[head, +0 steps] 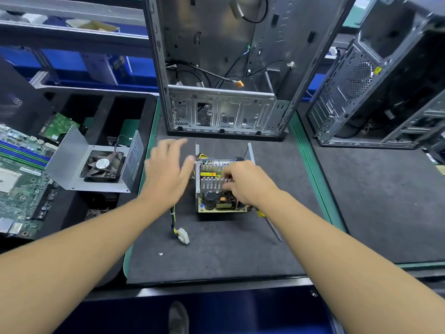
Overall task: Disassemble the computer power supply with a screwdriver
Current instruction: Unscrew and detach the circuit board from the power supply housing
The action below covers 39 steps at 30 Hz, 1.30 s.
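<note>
Power supply (212, 186) gripped at heatsink by curled right hand (248, 182); left hand (168, 169) held spread just left; screwdriver (272, 226) beneath right wrist.

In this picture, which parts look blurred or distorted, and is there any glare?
Head view: motion blur smears the left hand, while the right hand on the power supply is sharp. Head view: the wide lens bows the shelf rails and leans the right computer case outward. Head view: soft glare on the middle case's lower metal panel.
</note>
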Motion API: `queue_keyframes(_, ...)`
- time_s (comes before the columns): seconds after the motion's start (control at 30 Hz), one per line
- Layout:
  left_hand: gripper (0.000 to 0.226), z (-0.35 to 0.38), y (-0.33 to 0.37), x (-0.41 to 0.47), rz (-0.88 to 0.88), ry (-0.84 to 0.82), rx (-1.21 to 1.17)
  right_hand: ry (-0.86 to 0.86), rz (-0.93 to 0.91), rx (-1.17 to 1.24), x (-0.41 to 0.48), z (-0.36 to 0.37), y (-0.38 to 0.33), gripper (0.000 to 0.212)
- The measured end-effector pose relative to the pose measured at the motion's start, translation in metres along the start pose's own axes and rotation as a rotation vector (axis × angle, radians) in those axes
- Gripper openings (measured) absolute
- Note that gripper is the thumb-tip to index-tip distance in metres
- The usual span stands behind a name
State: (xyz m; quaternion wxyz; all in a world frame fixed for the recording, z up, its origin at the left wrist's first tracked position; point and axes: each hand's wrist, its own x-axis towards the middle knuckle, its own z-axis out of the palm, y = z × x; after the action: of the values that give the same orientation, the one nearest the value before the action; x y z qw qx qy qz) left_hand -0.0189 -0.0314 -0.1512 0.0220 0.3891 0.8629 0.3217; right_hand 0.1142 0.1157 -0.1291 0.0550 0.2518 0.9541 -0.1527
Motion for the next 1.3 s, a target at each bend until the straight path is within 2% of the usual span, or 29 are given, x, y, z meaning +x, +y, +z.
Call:
queue_keyframes(0.03, 0.027, -0.008, 0.004, -0.014, 0.056, 0.104, 0.005, -0.004, 0.0, 0.004, 0.0, -0.001, 0.0, 0.01)
queue_keyframes(0.07, 0.01, -0.013, 0.006, -0.03, 0.06, 0.127, -0.033, -0.01, 0.004, 0.01, -0.001, -0.001, 0.0, 0.011)
queue_keyframes(0.1, 0.005, -0.017, 0.008, -0.05, -0.008, 0.079, -0.111, -0.017, 0.01, 0.016, -0.001, -0.001, -0.001, 0.013)
queue_keyframes(0.23, 0.015, 0.0, 0.021, -0.115, -0.631, -0.217, -0.53, -0.022, 0.014, 0.026, -0.006, -0.002, -0.004, 0.016)
queue_keyframes(0.3, 0.01, 0.017, 0.03, -0.119, -0.895, -0.223, -0.847, -0.025, 0.022, 0.03, -0.009, -0.003, -0.004, 0.015)
queue_keyframes(0.4, 0.016, 0.036, 0.041, -0.106, -1.065, -0.155, -1.094, -0.031, 0.019, 0.021, -0.011, -0.002, -0.005, 0.016)
queue_keyframes(0.63, 0.021, 0.05, 0.048, -0.088, -1.146, -0.074, -1.277, -0.002, -0.008, -0.001, -0.01, 0.005, 0.0, 0.012)
queue_keyframes(0.83, 0.02, 0.048, 0.046, -0.091, -1.125, -0.049, -1.294, 0.016, -0.041, -0.002, -0.013, 0.006, 0.002, 0.013)
queue_keyframes(1.0, 0.017, 0.047, 0.046, -0.093, -1.089, -0.06, -1.233, 0.036, -0.053, -0.01, -0.015, 0.007, 0.003, 0.012)
queue_keyframes(1.2, 0.012, 0.052, 0.047, -0.088, -1.158, -0.009, -1.123, 0.064, -0.088, -0.045, -0.021, 0.015, 0.004, 0.008)
queue_keyframes(1.3, 0.012, 0.052, 0.049, -0.085, -1.158, -0.009, -0.993, 0.063, -0.107, -0.078, -0.023, 0.015, 0.003, 0.008)
